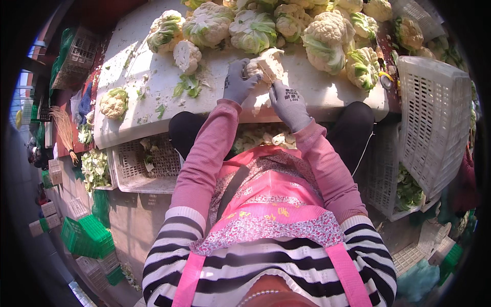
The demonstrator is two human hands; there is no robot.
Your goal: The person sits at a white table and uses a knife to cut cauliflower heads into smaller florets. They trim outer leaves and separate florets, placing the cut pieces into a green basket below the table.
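A cut cauliflower head (pixel 273 63) with a pale, flat-sided face is held just above the front of the white work surface (pixel 218 98). My left hand (pixel 241 82), in a grey work glove, grips its left side, thumb pointing toward the middle. Gloved the same way, my right hand (pixel 290 105) is curled against the lower edge of the head. A thin dark line runs by its fingertips; whether that is a blade cannot be made out. Left of the hands lie a smaller cut cauliflower piece (pixel 187 56) and loose green leaves (pixel 187 85).
Several cauliflower heads (pixel 253 28) are piled along the back. A lone cauliflower (pixel 114 103) lies at left. A yellow-edged tape roll (pixel 385 80) sits at right. Plastic crates (pixel 433 122) lean at right; another crate (pixel 147 186) stands below the surface. Cut pieces (pixel 264 139) lie between my knees.
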